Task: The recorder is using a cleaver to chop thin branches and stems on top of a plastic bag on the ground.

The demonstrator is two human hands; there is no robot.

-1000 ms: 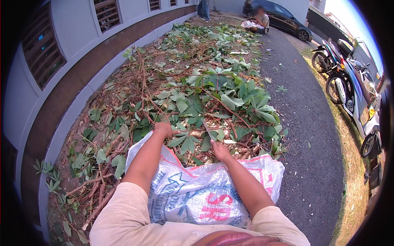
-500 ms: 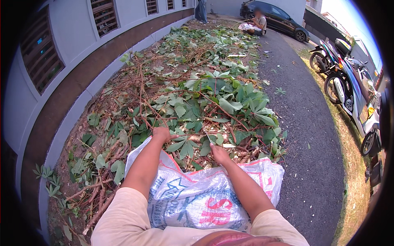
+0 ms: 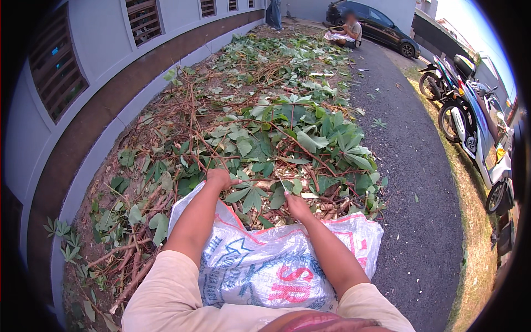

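My left hand (image 3: 219,180) is closed around a thin brown stem (image 3: 255,180), which points to the right from my fingers. In my right hand (image 3: 297,205) is a small knife (image 3: 284,185), its narrow blade up against the far part of the stem. A broad green leaf (image 3: 250,196) spreads between my hands, just nearer than the stem. Pale chopped stem pieces (image 3: 296,172) lie on the ground around the blade. Across my lap rests a white woven sack (image 3: 260,271) with blue and red print, under both forearms.
Leafy cut branches (image 3: 287,119) cover the strip ahead, beside a grey wall (image 3: 105,50) on the left. Asphalt (image 3: 404,182) runs along the right, with parked motorcycles (image 3: 470,116) beyond it. At the far end another person (image 3: 348,32) sits near a dark car (image 3: 381,27).
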